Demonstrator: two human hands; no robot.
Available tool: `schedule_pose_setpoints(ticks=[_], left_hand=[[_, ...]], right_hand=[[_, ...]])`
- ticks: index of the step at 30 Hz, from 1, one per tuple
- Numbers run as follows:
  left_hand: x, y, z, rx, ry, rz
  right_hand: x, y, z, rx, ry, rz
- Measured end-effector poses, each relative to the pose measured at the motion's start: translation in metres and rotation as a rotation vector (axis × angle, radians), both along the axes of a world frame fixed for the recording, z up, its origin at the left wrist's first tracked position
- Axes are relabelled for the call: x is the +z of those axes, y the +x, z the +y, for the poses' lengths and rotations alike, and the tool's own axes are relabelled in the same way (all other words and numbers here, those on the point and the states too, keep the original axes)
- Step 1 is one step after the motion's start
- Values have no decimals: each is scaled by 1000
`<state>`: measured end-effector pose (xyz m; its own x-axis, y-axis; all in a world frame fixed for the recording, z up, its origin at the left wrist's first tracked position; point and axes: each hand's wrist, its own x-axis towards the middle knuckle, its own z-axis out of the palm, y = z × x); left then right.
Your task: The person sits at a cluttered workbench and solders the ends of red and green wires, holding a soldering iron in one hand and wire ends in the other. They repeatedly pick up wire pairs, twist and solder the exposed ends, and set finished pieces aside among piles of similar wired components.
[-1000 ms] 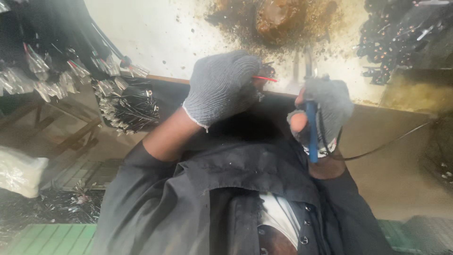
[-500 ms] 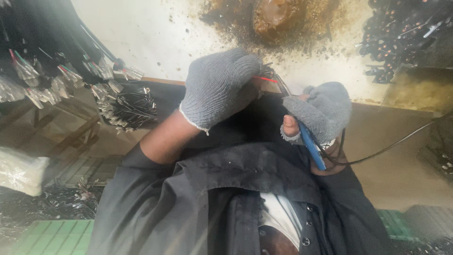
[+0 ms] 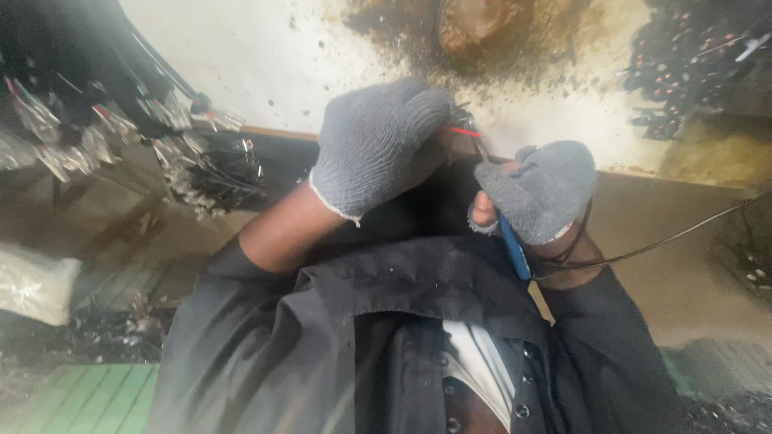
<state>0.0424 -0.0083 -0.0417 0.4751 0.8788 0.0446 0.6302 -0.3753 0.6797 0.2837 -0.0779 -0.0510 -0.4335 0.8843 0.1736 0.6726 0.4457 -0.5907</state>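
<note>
Both gloved hands work close together at the table's near edge: the left hand [image 3: 382, 145] is curled shut, pinching a thin red wire [image 3: 464, 132], and the right hand [image 3: 540, 191] is clamped round a blue-handled tool [image 3: 513, 251], wrist bent in towards the wire. That wire looks light, limp and easy to slip, so a tight fingertip pinch right by its end seems best, while bundles of cut wires [image 3: 201, 165] lie off toward the left edge.

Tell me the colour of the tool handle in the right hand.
Blue handle, seen in the head view, held by the right hand.
</note>
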Motion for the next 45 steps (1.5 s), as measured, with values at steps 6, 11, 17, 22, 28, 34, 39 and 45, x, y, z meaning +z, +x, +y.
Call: schedule_pose_setpoints(ticks=[6, 11, 17, 22, 28, 34, 39, 45], left_hand=[[1, 1, 1, 16, 64, -47], [-2, -1, -3, 5, 55, -15], [-3, 1, -2, 20, 75, -11], [-4, -3, -2, 10, 53, -23], [-6, -2, -2, 13, 62, -31], [-4, 0, -3, 20, 61, -8], [-5, -2, -4, 18, 83, -30], [-8, -1, -3, 14, 72, -5]], right_hand=[[-1, 0, -3, 33, 23, -25], [-3, 3, -8, 15, 14, -23], [4, 5, -7, -41, -20, 69], [4, -1, -1, 0, -1, 38], [3, 0, -1, 13, 19, 33], [5, -1, -5, 14, 22, 43], [6, -2, -4, 8, 30, 56], [7, -6, -2, -47, 57, 113]])
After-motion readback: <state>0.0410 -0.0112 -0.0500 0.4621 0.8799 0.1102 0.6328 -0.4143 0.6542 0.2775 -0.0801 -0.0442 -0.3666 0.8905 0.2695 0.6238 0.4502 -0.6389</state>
